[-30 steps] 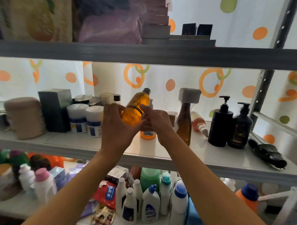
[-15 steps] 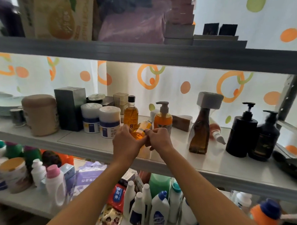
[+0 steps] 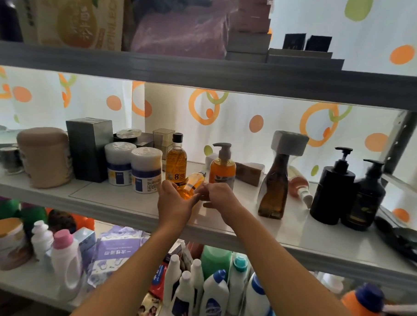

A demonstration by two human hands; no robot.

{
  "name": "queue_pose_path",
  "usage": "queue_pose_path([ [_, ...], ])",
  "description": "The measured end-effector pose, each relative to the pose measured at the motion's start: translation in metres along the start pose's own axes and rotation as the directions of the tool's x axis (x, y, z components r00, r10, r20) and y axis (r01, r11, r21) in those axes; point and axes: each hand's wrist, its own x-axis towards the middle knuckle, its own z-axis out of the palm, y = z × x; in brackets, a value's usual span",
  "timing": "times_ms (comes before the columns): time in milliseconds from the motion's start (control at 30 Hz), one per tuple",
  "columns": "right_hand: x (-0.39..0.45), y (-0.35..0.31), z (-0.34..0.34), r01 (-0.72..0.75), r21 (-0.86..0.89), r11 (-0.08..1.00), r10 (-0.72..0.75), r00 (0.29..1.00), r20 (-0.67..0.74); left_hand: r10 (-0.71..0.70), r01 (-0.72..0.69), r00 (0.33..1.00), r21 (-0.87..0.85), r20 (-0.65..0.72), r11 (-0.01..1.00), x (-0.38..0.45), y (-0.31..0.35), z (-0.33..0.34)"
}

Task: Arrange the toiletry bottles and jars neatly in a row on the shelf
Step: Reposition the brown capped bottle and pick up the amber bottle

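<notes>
A small amber bottle (image 3: 192, 183) is tilted low over the middle shelf (image 3: 109, 198), its cap end pointing up and right. My left hand (image 3: 173, 202) grips its body from the left. From the right, my right hand (image 3: 218, 198) pinches its lower end with curled fingers. Behind them stand a taller amber bottle with a black cap (image 3: 176, 161) and an orange pump bottle (image 3: 222, 166). Two white jars (image 3: 134, 168) stand to the left. A brown bottle with a grey block cap (image 3: 277, 178) and two black pump bottles (image 3: 347, 187) stand to the right.
A beige canister (image 3: 45, 156) and a dark box (image 3: 90, 148) sit at the shelf's left. A small pinkish bottle (image 3: 299, 187) lies on its side behind the brown one. A black bag (image 3: 404, 242) lies at the far right. Detergent bottles (image 3: 208, 294) crowd the lower shelf.
Both hands brought the small amber bottle down from in front of the curtain to just above the shelf's front. The view shifted left and down.
</notes>
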Motion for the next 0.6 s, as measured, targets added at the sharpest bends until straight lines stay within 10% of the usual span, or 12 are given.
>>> queue_pose_path([
  [367, -0.043, 0.008, -0.039, 0.252, -0.247, 0.936, -0.315, 0.911, -0.267, 0.428, -0.433, 0.901, -0.112, -0.069, 0.894, -0.025, 0.07, -0.005],
  [600, -0.079, 0.006, -0.099, 0.276, -0.31, 0.91, -0.405, 0.749, -0.524, 0.397, -0.341, 0.897, -0.264, 0.196, 0.902, -0.057, 0.122, 0.032],
])
